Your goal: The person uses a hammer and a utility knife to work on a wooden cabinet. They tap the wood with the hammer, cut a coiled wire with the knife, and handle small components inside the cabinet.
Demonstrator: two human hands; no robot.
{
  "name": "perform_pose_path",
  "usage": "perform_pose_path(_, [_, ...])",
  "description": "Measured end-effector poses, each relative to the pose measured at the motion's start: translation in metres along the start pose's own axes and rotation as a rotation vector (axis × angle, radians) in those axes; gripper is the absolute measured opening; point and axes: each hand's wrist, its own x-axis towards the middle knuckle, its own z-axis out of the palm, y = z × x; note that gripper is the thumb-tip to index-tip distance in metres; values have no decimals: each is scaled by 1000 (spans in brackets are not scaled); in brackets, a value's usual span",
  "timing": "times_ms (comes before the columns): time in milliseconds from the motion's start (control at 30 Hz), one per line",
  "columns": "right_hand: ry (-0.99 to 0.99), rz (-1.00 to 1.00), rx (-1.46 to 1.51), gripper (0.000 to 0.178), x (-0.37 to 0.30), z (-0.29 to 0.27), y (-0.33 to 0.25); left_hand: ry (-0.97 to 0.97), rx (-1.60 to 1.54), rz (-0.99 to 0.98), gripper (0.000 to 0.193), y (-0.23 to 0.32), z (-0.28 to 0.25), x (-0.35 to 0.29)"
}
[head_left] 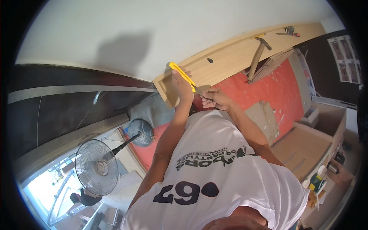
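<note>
My left hand [183, 87] is wrapped round a yellow utility knife [183, 73], held slanting in front of my chest. The knife's lower end points toward my right hand [217, 99], whose fingers are curled in a pinch. Between the knife end and those fingertips shows a small dark grey flat piece [199, 91]; whether it is the blade or a separate part I cannot tell. Both hands are at the near edge of a long light-wood panel [230, 55] with a raised rim. A small black piece [210, 60] lies on that panel.
A claw hammer [257, 57] rests across the panel's edge; a tape measure [289, 30] lies farther right. Red sheeting [264, 92] covers the floor. A standing fan [97, 167] is at the left, a wooden cabinet box [303, 149] at the right. Another person [86, 198] is at the lower left.
</note>
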Motion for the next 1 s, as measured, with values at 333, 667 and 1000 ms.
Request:
perform_pose_path(333, [393,-488,71,17,53,-23,-28,-306,1094,496,33,-33,-40,23])
perform_pose_path(667, [604,-789,-296,15,78,-5,-45,-315,1157,658,32,-28,-54,22])
perform_pose_path(1000, [265,-432,99,20,53,-10,-58,-259,601,99,29,-28,-5,13])
